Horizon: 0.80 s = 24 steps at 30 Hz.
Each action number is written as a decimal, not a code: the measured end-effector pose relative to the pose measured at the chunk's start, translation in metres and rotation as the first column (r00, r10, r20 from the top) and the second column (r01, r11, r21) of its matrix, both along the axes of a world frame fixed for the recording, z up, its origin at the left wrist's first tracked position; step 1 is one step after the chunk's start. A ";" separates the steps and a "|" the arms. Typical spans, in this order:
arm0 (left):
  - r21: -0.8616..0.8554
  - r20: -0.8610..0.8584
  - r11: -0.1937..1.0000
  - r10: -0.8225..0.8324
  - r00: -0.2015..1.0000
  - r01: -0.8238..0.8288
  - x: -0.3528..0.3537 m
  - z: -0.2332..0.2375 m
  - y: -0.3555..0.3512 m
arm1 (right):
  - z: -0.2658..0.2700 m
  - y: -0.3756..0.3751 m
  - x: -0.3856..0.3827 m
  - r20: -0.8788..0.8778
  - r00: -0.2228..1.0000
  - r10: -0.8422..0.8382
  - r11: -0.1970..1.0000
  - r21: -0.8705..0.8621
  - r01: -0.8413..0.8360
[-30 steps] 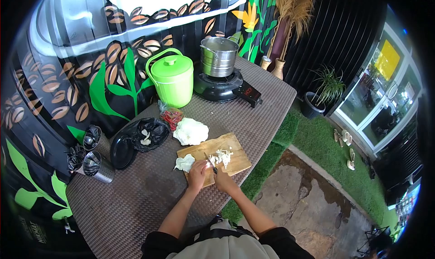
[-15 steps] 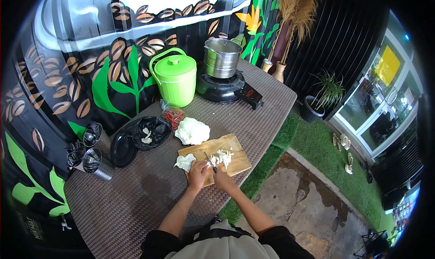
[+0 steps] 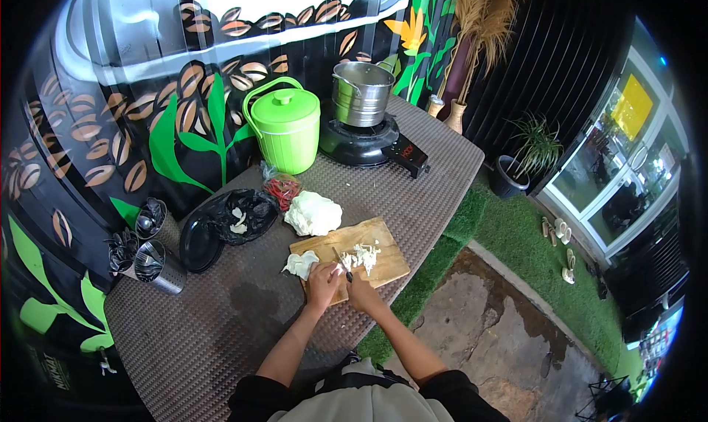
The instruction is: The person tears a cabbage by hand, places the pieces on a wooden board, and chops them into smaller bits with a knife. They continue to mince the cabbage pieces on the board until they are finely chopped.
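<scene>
A wooden cutting board (image 3: 391, 261) lies on the woven table, with chopped white cabbage (image 3: 363, 257) heaped on it. My right hand (image 3: 363, 293) is closed around the dark handle of a knife (image 3: 349, 276), its blade pointing away from me beside the pile. Bent fingers of my left hand (image 3: 322, 285) press a pale cabbage piece (image 3: 338, 269) against the board next to the blade; most of that piece is hidden. A loose cabbage leaf (image 3: 301, 264) overhangs the board's left edge. Just behind the board sits the larger cabbage head (image 3: 313, 214).
Left of the board are a black plastic bag (image 3: 254, 219) with scraps, a black plate (image 3: 198, 246) and metal cutlery holders (image 3: 161, 273). Behind are a bag of red items (image 3: 282, 191), a lidded green bucket (image 3: 287, 130) and a steel pot (image 3: 361, 101) on a portable stove (image 3: 354, 147).
My hands and the knife have hardly shifted over the board. Everything else stays in place.
</scene>
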<state>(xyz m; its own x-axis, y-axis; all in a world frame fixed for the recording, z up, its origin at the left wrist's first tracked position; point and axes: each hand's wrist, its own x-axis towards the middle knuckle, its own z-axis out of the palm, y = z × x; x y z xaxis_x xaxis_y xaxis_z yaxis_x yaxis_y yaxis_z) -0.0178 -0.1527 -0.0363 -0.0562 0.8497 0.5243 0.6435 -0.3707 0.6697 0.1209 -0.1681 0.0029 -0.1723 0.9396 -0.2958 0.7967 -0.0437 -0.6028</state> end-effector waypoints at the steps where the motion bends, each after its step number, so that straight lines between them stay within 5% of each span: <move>1: 0.000 0.001 1.000 0.003 1.000 -0.003 0.000 0.004 0.000 | 0.004 -0.007 -0.004 0.001 1.000 0.003 1.000 0.000 -0.003; 3: -0.040 0.007 0.999 -0.007 1.000 0.007 0.000 0.007 -0.003 | 0.008 -0.021 -0.014 0.052 0.992 -0.118 0.992 -0.040 0.120; 8: -0.021 0.042 1.000 -0.022 0.999 0.023 0.000 0.007 -0.001 | 0.001 -0.013 -0.018 0.087 0.988 -0.130 0.990 -0.039 0.133; 15: -0.064 0.032 0.998 -0.015 0.999 0.017 -0.001 0.002 0.000 | 0.015 0.009 0.005 -0.096 0.995 0.021 0.998 -0.060 -0.027; 24: -0.013 0.110 0.999 -0.041 0.993 0.043 -0.001 0.000 0.002 | 0.000 -0.013 -0.018 0.060 0.989 -0.133 0.990 -0.035 0.135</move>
<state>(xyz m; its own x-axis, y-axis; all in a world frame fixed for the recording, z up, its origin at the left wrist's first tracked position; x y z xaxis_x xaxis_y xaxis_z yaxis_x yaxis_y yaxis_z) -0.0190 -0.1510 -0.0363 -0.0768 0.8603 0.5039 0.5501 -0.3850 0.7411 0.1033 -0.1812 0.0031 -0.0272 0.9405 -0.3387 0.8155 -0.1751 -0.5516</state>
